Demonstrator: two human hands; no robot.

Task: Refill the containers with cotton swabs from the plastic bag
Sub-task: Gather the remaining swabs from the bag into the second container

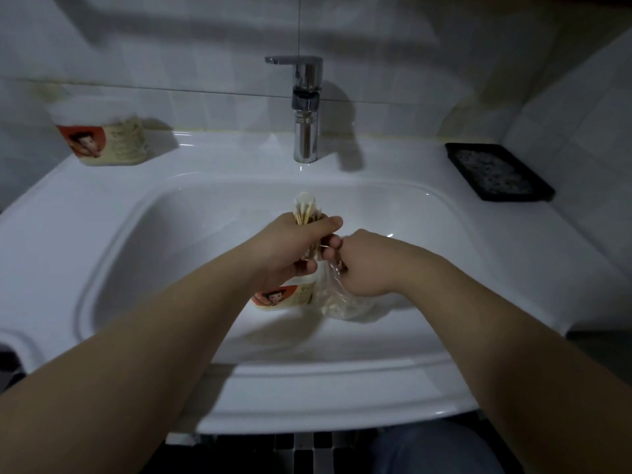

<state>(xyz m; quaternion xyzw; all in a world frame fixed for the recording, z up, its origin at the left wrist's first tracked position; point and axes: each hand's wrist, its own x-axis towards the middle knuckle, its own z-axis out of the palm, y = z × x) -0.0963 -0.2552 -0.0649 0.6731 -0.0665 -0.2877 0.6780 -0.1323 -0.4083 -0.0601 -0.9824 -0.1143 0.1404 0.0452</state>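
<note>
You face a white ceramic sink (102, 206) with a chrome tap (306, 131) at its back rim, pale tiled walls (171, 46) behind and to your right, dim light, and dark floor tiles (307, 453) below.

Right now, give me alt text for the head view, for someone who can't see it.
The left hand grips a bundle of cotton swabs and the right hand holds a clear plastic bag over a white sink. A labelled container shows below the left hand; a second container stands back left.
</note>
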